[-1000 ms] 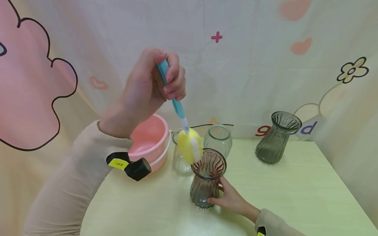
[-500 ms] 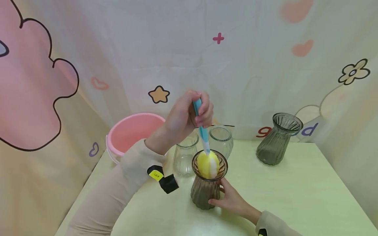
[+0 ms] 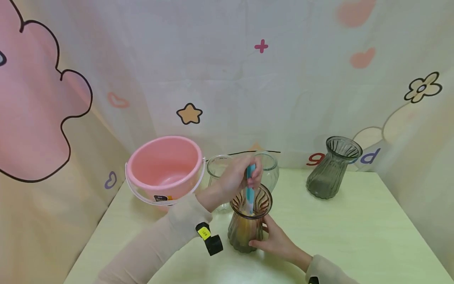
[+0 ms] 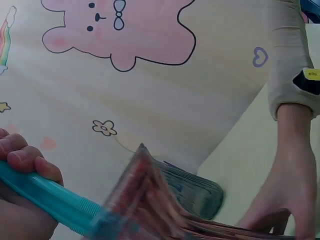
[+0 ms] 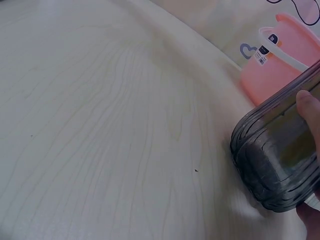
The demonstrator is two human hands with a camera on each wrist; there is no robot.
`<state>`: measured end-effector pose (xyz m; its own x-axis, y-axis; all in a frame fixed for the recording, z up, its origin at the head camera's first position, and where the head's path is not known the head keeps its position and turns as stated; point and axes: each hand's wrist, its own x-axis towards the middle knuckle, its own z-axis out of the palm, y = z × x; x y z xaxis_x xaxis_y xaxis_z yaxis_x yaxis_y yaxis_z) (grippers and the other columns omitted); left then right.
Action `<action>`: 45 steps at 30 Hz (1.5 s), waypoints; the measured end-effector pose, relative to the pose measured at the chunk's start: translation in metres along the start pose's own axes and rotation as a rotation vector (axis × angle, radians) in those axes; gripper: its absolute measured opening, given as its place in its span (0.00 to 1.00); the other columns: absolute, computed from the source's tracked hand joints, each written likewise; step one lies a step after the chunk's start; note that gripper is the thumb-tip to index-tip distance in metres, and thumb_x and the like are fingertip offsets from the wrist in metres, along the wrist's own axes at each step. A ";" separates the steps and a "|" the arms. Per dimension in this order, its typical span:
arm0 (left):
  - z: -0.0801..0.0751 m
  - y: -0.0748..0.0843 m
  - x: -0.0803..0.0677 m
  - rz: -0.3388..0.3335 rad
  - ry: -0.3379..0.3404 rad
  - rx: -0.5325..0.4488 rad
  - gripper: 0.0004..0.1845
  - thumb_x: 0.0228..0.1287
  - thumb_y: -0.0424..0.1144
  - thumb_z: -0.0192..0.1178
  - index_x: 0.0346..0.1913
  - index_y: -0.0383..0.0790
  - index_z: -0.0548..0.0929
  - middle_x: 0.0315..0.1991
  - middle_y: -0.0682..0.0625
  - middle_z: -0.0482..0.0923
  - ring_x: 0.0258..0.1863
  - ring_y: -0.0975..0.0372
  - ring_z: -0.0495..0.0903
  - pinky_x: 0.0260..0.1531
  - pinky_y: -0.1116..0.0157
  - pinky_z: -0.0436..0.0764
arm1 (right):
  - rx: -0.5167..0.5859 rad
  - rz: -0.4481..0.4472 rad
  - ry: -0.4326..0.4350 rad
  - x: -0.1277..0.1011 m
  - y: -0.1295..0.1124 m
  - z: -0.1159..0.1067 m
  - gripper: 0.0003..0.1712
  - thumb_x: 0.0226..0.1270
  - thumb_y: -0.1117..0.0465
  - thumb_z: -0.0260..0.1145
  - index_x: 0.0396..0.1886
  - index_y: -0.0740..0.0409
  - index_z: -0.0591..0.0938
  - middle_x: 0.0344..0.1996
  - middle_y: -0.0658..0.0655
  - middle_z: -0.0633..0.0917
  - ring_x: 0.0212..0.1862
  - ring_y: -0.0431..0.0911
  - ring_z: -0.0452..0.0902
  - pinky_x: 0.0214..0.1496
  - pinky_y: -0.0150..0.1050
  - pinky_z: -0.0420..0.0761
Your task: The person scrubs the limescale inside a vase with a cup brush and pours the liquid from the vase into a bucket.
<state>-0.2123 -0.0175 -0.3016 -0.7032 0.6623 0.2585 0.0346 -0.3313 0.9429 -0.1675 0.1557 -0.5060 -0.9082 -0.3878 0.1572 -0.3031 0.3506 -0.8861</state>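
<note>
the left hand (image 3: 237, 177) grips a brush (image 3: 250, 193) inside a brown vase (image 3: 235, 230) the right hand (image 3: 279, 241) holds; grey vase (image 3: 328, 173) near table's (image 3: 340, 232) far edge.

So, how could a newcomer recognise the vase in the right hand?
On the table, right of the pink bucket, stand two clear jars. The smoky ribbed vase stands in front of them. Unlike its neighbours, it has a turquoise-handled brush inside.

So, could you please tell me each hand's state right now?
Left hand: closed, holding the blue-handled brush.
Right hand: closed, holding the brown-rimmed vase.
</note>
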 end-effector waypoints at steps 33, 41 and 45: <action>0.014 0.047 0.000 0.133 0.086 -0.008 0.20 0.67 0.37 0.32 0.16 0.39 0.64 0.13 0.52 0.59 0.16 0.62 0.59 0.23 0.67 0.63 | -0.074 0.089 0.078 0.000 -0.009 0.007 0.50 0.43 0.59 0.76 0.65 0.52 0.58 0.60 0.56 0.68 0.59 0.54 0.67 0.53 0.51 0.75; 0.013 0.019 -0.001 0.115 0.114 -0.013 0.20 0.66 0.37 0.35 0.16 0.40 0.64 0.13 0.53 0.59 0.15 0.62 0.58 0.21 0.68 0.62 | -0.085 0.114 0.124 0.001 -0.010 0.008 0.52 0.40 0.60 0.78 0.64 0.54 0.59 0.58 0.54 0.69 0.58 0.52 0.69 0.52 0.51 0.75; 0.011 -0.014 -0.006 -0.004 0.137 0.000 0.19 0.66 0.38 0.35 0.16 0.39 0.64 0.14 0.53 0.60 0.15 0.63 0.59 0.21 0.68 0.62 | -0.068 0.081 0.122 0.000 -0.007 0.009 0.51 0.40 0.58 0.78 0.63 0.52 0.59 0.57 0.53 0.69 0.57 0.52 0.69 0.51 0.49 0.76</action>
<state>-0.2011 -0.0097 -0.3136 -0.7936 0.5657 0.2239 0.0318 -0.3290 0.9438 -0.1629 0.1451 -0.5034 -0.9574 -0.2514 0.1419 -0.2427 0.4349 -0.8671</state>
